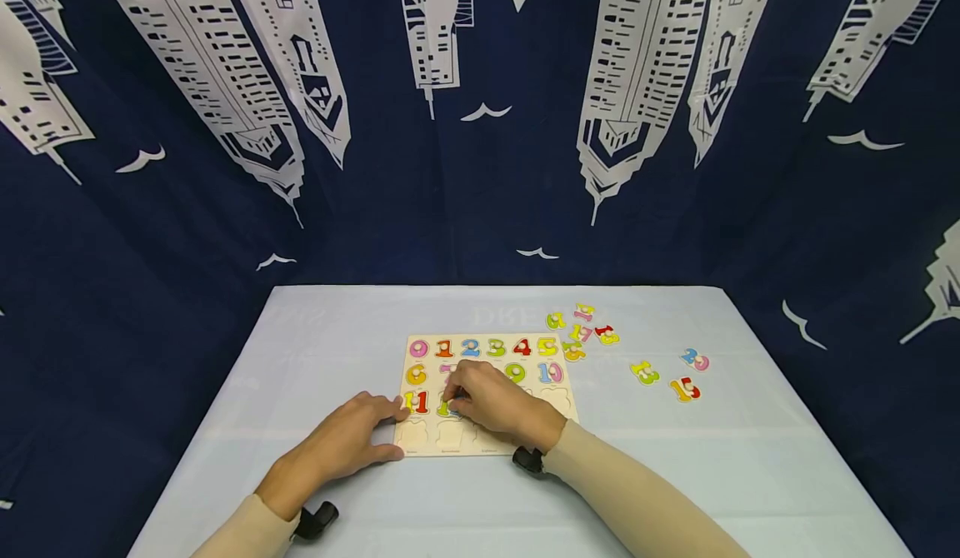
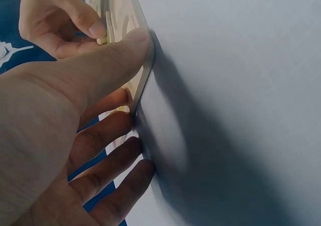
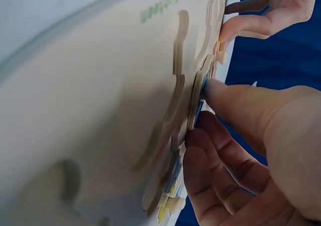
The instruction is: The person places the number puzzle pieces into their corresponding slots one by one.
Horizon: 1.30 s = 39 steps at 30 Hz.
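Observation:
A wooden number puzzle board (image 1: 517,450) lies on the table. My left hand (image 1: 348,437) rests at its left side, fingers fairly straight, with the thumb touching the board's near left corner in the left wrist view. Over the third row, my right hand (image 1: 495,404) pinches a puzzle piece (image 3: 199,93) between thumb and fingers. That piece shows green and blue, apparently the number 12, and sits tilted at its recess, partly hidden by the fingers. Beside it, the 11 piece (image 1: 416,402) lies in the board. Pieces 0 to 6, 9 and 10 show in the upper rows.
Several loose number pieces lie right of the board, among them a 13 (image 1: 644,372), a 20 (image 1: 695,360) and a red-and-orange piece (image 1: 685,389). More cluster by the board's far right corner. A dark blue printed cloth (image 1: 450,208) hangs behind the white table (image 1: 337,325).

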Available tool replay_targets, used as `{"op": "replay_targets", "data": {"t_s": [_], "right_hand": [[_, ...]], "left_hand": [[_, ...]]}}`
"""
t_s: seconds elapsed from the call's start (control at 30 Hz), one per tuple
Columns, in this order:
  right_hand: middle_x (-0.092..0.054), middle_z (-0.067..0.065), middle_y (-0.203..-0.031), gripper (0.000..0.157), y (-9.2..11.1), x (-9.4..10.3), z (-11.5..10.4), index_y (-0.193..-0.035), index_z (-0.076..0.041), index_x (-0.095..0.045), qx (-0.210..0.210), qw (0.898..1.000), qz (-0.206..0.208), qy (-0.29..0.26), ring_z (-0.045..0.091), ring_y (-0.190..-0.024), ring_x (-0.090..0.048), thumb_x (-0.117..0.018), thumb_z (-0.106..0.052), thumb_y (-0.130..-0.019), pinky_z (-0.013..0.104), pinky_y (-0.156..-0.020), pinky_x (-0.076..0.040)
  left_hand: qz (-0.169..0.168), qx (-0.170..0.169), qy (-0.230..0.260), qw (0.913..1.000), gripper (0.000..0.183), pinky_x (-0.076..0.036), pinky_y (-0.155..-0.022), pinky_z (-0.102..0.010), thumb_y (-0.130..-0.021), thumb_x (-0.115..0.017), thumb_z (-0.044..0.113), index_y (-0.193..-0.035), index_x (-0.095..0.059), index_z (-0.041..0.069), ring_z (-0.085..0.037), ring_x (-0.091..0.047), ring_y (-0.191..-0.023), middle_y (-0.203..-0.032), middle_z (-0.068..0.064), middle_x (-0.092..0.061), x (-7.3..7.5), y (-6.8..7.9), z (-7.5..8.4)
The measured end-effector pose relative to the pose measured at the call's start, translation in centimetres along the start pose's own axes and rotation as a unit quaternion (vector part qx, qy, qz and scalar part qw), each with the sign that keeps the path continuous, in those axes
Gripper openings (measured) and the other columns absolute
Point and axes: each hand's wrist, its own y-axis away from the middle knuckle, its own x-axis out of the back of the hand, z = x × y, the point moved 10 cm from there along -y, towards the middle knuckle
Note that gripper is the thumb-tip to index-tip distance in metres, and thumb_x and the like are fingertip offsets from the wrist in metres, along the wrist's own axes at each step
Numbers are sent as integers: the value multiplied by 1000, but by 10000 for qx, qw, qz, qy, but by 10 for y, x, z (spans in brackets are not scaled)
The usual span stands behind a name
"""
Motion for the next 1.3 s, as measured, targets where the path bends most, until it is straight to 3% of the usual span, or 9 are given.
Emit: {"op": "replay_targets", "data": {"t_s": [0.2, 0.53, 0.73, 0.97, 1.1, 1.3], "right_hand": [[-80, 2, -117, 12, -1, -1, 0, -115, -11, -87, 39, 9991, 138, 402, 19, -113, -76, -83, -3, -107, 33, -101, -67], [-81, 4, -113, 14, -6, -4, 2, -114, -8, -89, 17, 9997, -90, -219, 19, -112, -77, -81, 1, -107, 28, -99, -65], [-82, 4, -111, 14, -9, -5, -2, -113, -7, -88, -14, 9999, 14, -104, 16, -104, -74, -82, 3, -105, 27, -94, -65], [-80, 6, -116, 16, -1, -4, 3, -120, -7, -87, -62, 9997, -106, -198, 17, -102, -72, -86, -5, -105, 27, -92, -62], [-79, 8, -117, 20, 15, 11, 14, -124, -5, -86, -80, 9995, 109, -272, 17, -98, -71, -87, -8, -105, 27, -88, -62], [-81, 10, -113, 23, 54, 59, 51, -123, -3, -86, -441, 9937, 1035, -19, 16, -93, -73, -89, -6, -101, 31, -87, -65]], "left_hand": [[5, 12, -17, 10000, 55, -60, -120, -57, -93, -101, 35, -141, -84, 13, -32, -74, -135, -157, -13, -77, -1, 1, 0], [-29, -97, -64, 9999, 56, -60, -120, -57, -94, -101, 34, -142, -83, 12, -33, -74, -135, -156, -15, -77, -2, 0, 1], [-23, -121, -79, 9999, 56, -60, -120, -56, -94, -101, 34, -142, -83, 12, -33, -74, -135, -156, -15, -77, -1, 0, 0], [-33, 31, 26, 10000, 56, -59, -121, -57, -93, -101, 34, -141, -83, 12, -33, -73, -137, -157, -14, -77, -2, 2, -4], [-6, 90, 46, 9999, 56, -59, -122, -57, -93, -101, 32, -142, -83, 12, -32, -73, -137, -158, -14, -76, -3, 3, -3], [45, 243, -10, 9997, 57, -58, -124, -56, -92, -102, 30, -143, -83, 12, -30, -72, -138, -160, -13, -75, -2, 2, -5]]}}
